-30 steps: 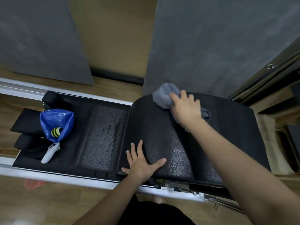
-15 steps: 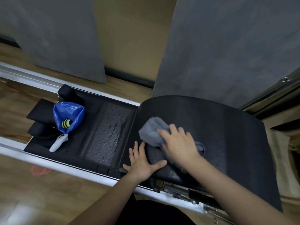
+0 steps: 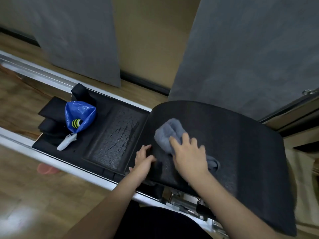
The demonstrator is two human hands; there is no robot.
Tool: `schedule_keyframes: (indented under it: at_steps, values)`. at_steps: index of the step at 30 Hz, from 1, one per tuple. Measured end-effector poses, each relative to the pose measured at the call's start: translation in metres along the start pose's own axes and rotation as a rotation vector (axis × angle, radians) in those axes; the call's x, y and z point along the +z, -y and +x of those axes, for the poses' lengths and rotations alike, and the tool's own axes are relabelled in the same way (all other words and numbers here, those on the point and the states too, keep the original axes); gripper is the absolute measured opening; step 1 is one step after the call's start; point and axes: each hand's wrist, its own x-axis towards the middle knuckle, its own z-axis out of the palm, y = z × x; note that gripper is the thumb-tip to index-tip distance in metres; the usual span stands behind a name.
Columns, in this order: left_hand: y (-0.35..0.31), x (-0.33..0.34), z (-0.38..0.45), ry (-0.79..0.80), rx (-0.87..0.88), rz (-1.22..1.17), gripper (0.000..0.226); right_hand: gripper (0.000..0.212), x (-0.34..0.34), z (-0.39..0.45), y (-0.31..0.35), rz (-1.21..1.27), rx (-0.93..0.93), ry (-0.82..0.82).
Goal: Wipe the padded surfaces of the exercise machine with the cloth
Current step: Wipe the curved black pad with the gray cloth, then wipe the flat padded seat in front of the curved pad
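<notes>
- Cloth [image 3: 170, 133]: grey, bunched, lying on the curved black pad [image 3: 241, 144] near its left edge, pinned under the right hand [image 3: 189, 156].
- Right hand fingers spread flat, pressing down on the cloth rather than clenched around it; a tail of fabric pokes out past the wrist side.
- Left hand [image 3: 142, 161] is empty, fingers loosely extended, resting on the pad's left edge where it meets the flat textured pad [image 3: 114, 135].
- Handling guess: cloth is soft, light and floppy, so it will fold and creep. A flat palm over the bulk should beat pinching a corner.
- Pad looks firm with a grained skin; flat pad shows wet streaks, so probably slick there.
- Room: wide open pad surface to the right and far side. Left is tighter: blue bag [image 3: 80, 116] and white spray nozzle [image 3: 66, 143] sit on the far-left section.
- Edges: pad's near lip overhangs metal rail hardware [image 3: 181, 202]; cloth could snag on it.
</notes>
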Motion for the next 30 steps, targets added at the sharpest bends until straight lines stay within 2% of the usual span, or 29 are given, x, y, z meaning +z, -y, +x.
schedule_keyframes:
  at_steps: [2,3,4,6,9,12,13,14,17,21,24,28,30]
  values:
    - [0.002,-0.005,0.001,-0.117,-0.069,-0.398,0.039,0.057,-0.001,-0.027,0.009,0.006,-0.099,0.017]
    - [0.007,-0.006,0.003,-0.186,-0.094,-0.474,0.034,0.055,-0.003,-0.031,0.009,0.01,-0.124,0.026]
    - [0.013,-0.006,0.006,-0.25,-0.119,-0.433,0.033,0.051,-0.007,-0.029,0.007,0.027,-0.13,0.031]
    - [0.027,0.001,0.008,-0.329,-0.188,-0.317,0.048,0.046,-0.01,-0.009,-0.006,0.056,-0.093,0.055]
    - [0.044,0.018,0.004,-0.405,-0.281,-0.356,0.073,0.042,-0.008,0.038,-0.04,-0.006,0.008,0.02]
    - [0.049,0.028,-0.005,-0.383,-0.383,-0.627,0.094,0.041,-0.009,0.073,-0.067,0.004,0.186,0.008]
    - [0.049,0.03,-0.007,-0.374,-0.412,-0.728,0.094,0.04,-0.009,0.076,-0.067,0.006,0.202,0.021]
    - [0.05,0.029,-0.007,-0.366,-0.432,-0.807,0.089,0.038,-0.008,0.073,-0.062,-0.025,0.186,0.011]
    - [0.051,0.021,-0.003,-0.324,-0.441,-0.93,0.053,0.033,-0.008,0.038,-0.031,-0.118,0.035,-0.04]
    - [0.047,0.0,0.003,-0.255,-0.465,-0.955,0.017,0.045,-0.003,-0.023,0.015,-0.101,-0.283,-0.008]
    - [0.051,-0.014,0.01,-0.174,-0.506,-0.939,0.021,0.044,-0.001,-0.036,0.038,-0.11,-0.459,0.081]
    - [0.069,-0.024,0.02,-0.216,-0.546,-0.843,0.038,0.04,-0.002,0.023,0.035,-0.085,-0.325,0.192]
    - [0.075,-0.032,0.022,-0.17,-0.579,-0.777,0.044,0.042,0.0,0.07,0.025,-0.128,-0.21,0.188]
